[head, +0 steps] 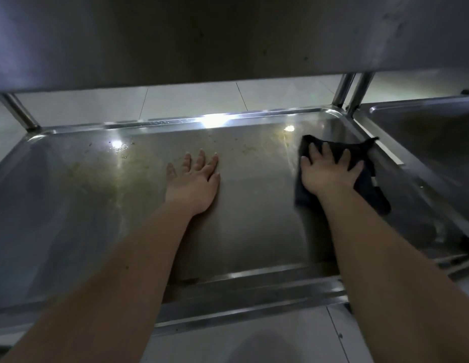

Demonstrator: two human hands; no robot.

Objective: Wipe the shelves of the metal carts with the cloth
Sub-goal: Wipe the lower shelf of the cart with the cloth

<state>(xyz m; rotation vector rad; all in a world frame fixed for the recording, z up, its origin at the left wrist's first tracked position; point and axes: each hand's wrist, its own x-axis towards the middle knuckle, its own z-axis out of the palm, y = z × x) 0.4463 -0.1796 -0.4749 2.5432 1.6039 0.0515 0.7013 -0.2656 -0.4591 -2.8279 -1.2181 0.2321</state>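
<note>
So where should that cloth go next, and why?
Probably a sweep leftward. The right hand presses the cloth flat near the right edge of the shelf, while yellowish smears still show on its left side, seemingly unwiped. The left hand rests flat mid-shelf and would need to lift.

My left hand (194,182) lies flat in the middle of the shelf (84,205). My right hand (329,174) lies on the cloth (368,187), near the shelf's right edge. Another shelf (228,43) sits above them. A second cart (424,127) stands just to the right.
</note>
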